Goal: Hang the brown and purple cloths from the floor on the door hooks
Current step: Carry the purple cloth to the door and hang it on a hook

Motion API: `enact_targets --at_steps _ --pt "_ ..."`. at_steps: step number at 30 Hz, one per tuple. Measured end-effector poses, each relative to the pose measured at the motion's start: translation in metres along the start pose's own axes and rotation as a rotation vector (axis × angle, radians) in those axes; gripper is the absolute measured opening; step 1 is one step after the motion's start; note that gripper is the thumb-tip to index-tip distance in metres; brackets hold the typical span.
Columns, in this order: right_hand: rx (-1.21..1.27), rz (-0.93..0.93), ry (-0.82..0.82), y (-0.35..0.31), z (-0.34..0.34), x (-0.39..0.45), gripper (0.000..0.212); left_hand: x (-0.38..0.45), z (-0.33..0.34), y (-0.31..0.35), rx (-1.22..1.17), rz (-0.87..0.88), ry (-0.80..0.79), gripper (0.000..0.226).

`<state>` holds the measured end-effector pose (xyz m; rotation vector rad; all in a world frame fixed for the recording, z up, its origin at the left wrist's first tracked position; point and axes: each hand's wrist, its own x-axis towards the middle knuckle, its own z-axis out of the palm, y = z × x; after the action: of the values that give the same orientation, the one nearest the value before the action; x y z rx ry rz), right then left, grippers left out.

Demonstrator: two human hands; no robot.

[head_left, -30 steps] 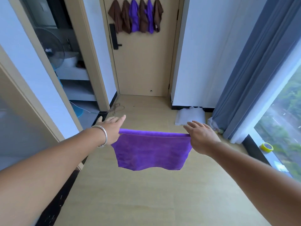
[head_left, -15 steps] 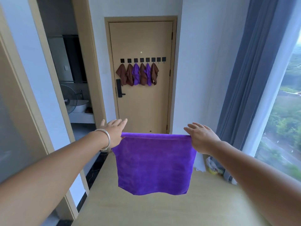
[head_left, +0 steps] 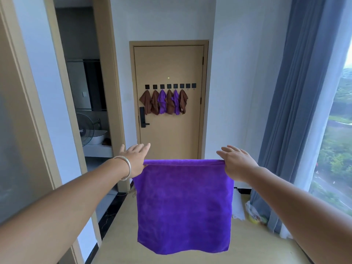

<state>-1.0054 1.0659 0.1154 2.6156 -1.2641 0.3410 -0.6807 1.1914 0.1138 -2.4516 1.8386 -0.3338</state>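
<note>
Here, the left hand (head_left: 136, 161) is pinching the top left corner of the purple cloth (head_left: 183, 204) and the right hand (head_left: 235, 162) is pinching the top right corner; the long fingers of both are lying straight and forward while the hold sits under them, thumb side hidden, so the cloth is hanging flat and taut between the two, clear of the floor (head_left: 190, 260); the door (head_left: 169, 134) is standing well ahead, with a row of hooks (head_left: 169, 86) across it; six of them are already carrying brown and purple cloths, and the two at the right end (head_left: 191, 85) are looking bare. By my reading, the carrying step is in hand, with the hanging not yet begun; the next move is calling for a walk up to the door, then gathering the top edge toward one point so that it is catching on a free hook instead of sliding off.
</note>
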Motion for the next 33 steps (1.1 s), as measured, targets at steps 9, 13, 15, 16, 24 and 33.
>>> enact_targets --at_steps 9,13,15,16,24,33 --pt "-0.031 0.011 -0.008 -0.018 0.016 0.105 0.053 0.097 0.015 -0.060 -0.031 0.009 0.045 0.076" --pt "-0.026 0.019 0.036 -0.030 0.018 0.158 0.043 0.147 0.016 -0.095 -0.035 0.001 0.084 0.076" --pt "-0.027 0.020 0.048 -0.035 0.020 0.181 0.037 0.168 0.016 -0.109 -0.043 0.002 0.090 0.076" --pt "-0.028 0.019 0.049 -0.036 0.022 0.191 0.036 0.176 0.017 -0.114 -0.044 0.005 0.093 0.076" --pt "-0.032 0.022 0.027 -0.032 0.046 0.263 0.046 0.240 0.033 -0.134 -0.041 0.002 0.090 0.077" --pt "0.005 0.021 0.051 0.023 0.083 0.366 0.055 0.348 0.042 -0.123 -0.023 -0.031 0.091 0.077"
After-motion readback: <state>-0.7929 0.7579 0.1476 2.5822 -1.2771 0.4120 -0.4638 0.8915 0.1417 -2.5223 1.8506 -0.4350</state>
